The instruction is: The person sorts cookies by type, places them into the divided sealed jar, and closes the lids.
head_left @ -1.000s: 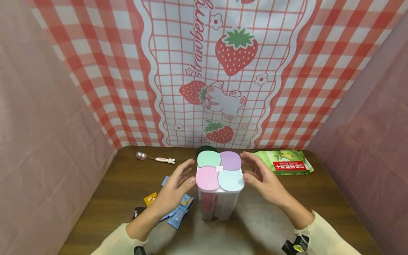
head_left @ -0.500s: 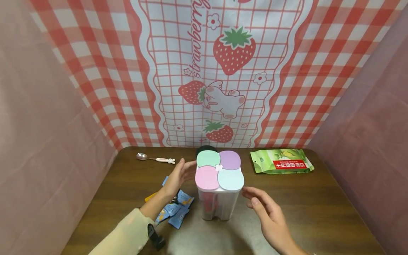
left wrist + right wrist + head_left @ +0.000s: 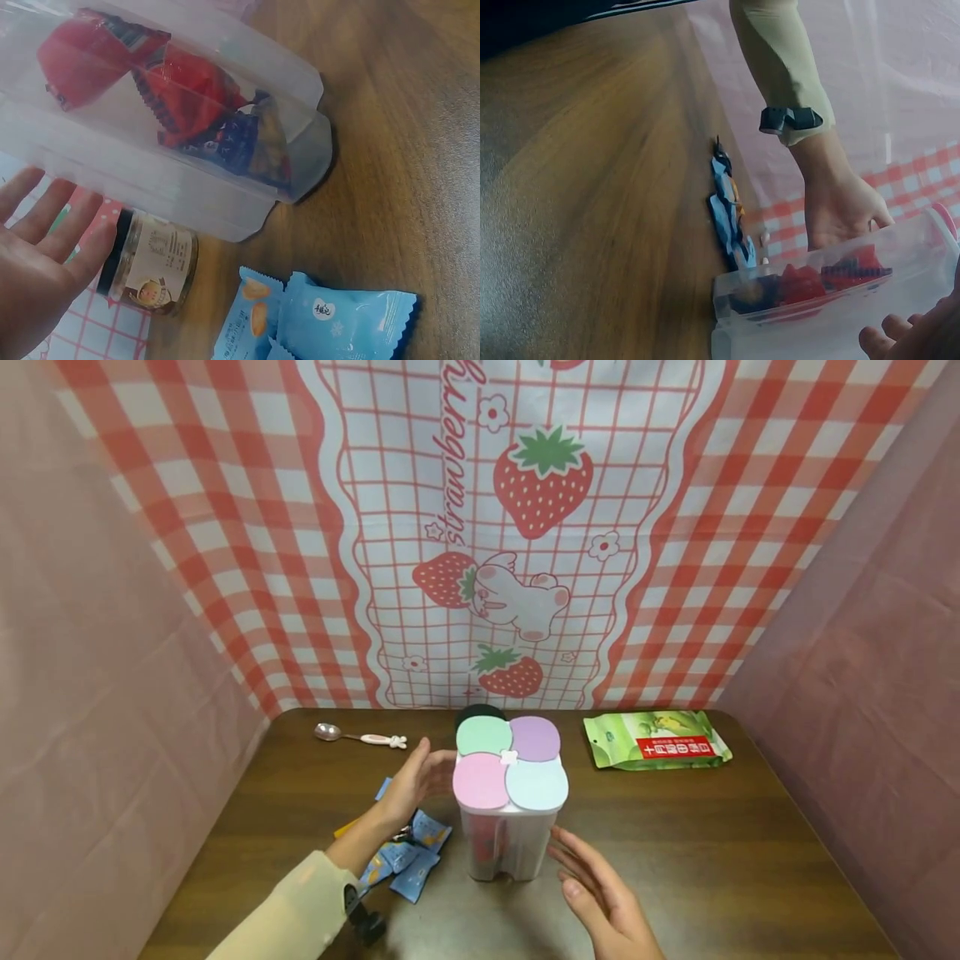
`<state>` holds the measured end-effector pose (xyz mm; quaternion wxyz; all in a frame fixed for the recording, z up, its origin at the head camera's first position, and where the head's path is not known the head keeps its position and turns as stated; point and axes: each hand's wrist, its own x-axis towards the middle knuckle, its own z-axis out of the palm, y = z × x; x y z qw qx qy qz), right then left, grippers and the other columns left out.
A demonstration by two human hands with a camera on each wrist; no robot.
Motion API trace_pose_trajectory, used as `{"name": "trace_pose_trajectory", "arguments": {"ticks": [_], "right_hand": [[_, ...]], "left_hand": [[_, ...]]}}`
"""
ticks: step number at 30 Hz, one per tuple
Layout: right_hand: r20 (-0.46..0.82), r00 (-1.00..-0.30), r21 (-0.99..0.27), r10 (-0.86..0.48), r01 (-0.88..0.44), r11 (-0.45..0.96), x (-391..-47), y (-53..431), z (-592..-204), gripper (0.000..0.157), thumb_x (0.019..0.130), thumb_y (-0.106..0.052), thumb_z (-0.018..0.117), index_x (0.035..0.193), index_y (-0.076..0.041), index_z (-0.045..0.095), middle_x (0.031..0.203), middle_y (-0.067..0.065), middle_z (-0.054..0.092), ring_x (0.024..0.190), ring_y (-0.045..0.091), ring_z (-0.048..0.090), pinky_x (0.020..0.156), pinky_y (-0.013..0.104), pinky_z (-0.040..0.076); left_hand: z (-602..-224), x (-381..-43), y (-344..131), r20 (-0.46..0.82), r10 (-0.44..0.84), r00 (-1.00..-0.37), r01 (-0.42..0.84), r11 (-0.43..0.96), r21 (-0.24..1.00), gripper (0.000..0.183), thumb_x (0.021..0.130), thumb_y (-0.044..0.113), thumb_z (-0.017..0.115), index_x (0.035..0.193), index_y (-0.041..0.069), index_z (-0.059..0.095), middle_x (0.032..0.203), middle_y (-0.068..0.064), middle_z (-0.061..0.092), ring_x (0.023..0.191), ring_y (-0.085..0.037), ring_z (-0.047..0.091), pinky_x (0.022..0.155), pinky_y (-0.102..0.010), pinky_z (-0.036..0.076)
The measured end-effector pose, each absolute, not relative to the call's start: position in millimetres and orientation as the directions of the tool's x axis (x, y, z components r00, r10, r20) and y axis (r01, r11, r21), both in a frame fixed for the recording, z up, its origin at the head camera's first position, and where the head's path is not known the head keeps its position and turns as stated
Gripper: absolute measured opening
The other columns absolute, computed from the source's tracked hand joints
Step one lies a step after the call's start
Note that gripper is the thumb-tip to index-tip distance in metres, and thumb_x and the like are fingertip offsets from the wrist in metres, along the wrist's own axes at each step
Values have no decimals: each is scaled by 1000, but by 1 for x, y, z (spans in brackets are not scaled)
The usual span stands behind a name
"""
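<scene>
A clear storage box stands upright on the table, topped by green, purple, pink and pale blue lids. Red snack packets show through its wall. My left hand lies along the box's left side, its fingers extended against or very near the wall. On the other side, my right hand is at the lower right wall with loosely bent fingers. Whether its fingertips touch the wall I cannot tell. Neither hand grips anything.
Blue snack packets lie left of the box, partly behind the left forearm. A spoon rests at the back left and a green package at the back right. Behind the box stands a black-lidded jar.
My right hand has dropped from beside the lids to the lower right wall, first swinging outward, then inward. My left hand has turned thumb upward at the left side. The box stays in place.
</scene>
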<state>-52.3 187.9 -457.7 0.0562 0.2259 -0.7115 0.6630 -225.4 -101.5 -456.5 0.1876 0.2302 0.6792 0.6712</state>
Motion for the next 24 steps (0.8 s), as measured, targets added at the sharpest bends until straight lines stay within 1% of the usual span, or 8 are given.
{"name": "trace_pose_trajectory", "arguments": {"ticks": [3, 5, 8, 10, 14, 18, 20, 24], "right_hand": [[385, -893, -915, -234, -402, 29, -53, 188, -457, 50, 105, 8, 40, 154, 2, 38, 154, 32, 41, 140, 11, 51, 110, 21, 43], [385, -897, -915, -218, -402, 35, -55, 188, -456, 49, 105, 7, 41, 154, 2, 39, 155, 30, 41, 140, 11, 51, 109, 19, 43], [397, -899, -909, -183, -413, 54, -61, 191, -456, 48, 106, 6, 41, 153, 2, 40, 157, 26, 41, 140, 11, 51, 108, 18, 43], [420, -893, -897, -164, -436, 77, -67, 193, -456, 48, 105, 7, 41, 153, 3, 40, 156, 26, 43, 139, 12, 52, 107, 17, 43], [451, -881, -876, -141, -468, 119, -81, 198, -456, 47, 106, 7, 39, 153, 1, 42, 152, 26, 48, 136, 14, 55, 105, 18, 46], [452, -883, -868, -129, -469, 166, -95, 203, -453, 44, 108, 2, 38, 151, -2, 47, 146, 23, 55, 133, 16, 58, 101, 21, 50], [447, -886, -868, -123, -462, 183, -102, 204, -452, 42, 109, 0, 37, 149, -2, 50, 143, 22, 58, 131, 16, 59, 99, 24, 53], [408, -906, -888, -111, -422, 182, -113, 205, -448, 39, 111, -7, 35, 145, 0, 53, 141, 23, 59, 128, 10, 61, 97, 29, 55]], "left_hand": [[-456, -222, -103, 63, 575, -816, 72, -7, 997, 94, 107, 58, 0, 144, -19, 40, 138, -39, 54, 113, -9, 63, 106, -41, 49], [-455, -219, -105, 69, 578, -813, 81, -5, 997, 94, 107, 59, 1, 145, -18, 40, 140, -39, 52, 118, -12, 62, 109, -50, 46], [-453, -212, -109, 75, 578, -813, 92, 0, 996, 92, 108, 57, 1, 146, -15, 42, 143, -36, 52, 127, -25, 60, 111, -59, 41], [-452, -206, -111, 78, 576, -814, 99, 4, 995, 89, 108, 56, 2, 146, -12, 45, 145, -33, 52, 130, -35, 59, 111, -60, 41], [-452, -195, -117, 92, 572, -815, 113, 2, 994, 85, 110, 54, 5, 145, -9, 49, 146, -29, 54, 131, -47, 56, 109, -58, 44], [-454, -183, -121, 117, 580, -806, 134, -14, 991, 81, 111, 50, 6, 144, -9, 50, 145, -29, 54, 129, -49, 56, 106, -51, 49], [-456, -177, -122, 130, 583, -802, 153, -11, 988, 79, 112, 47, 6, 144, -9, 51, 146, -29, 54, 128, -49, 57, 104, -45, 50], [-457, -165, -124, 156, 590, -792, 182, -15, 983, 74, 113, 41, 7, 143, -9, 52, 145, -31, 54, 127, -48, 59, 102, -40, 52]]}}
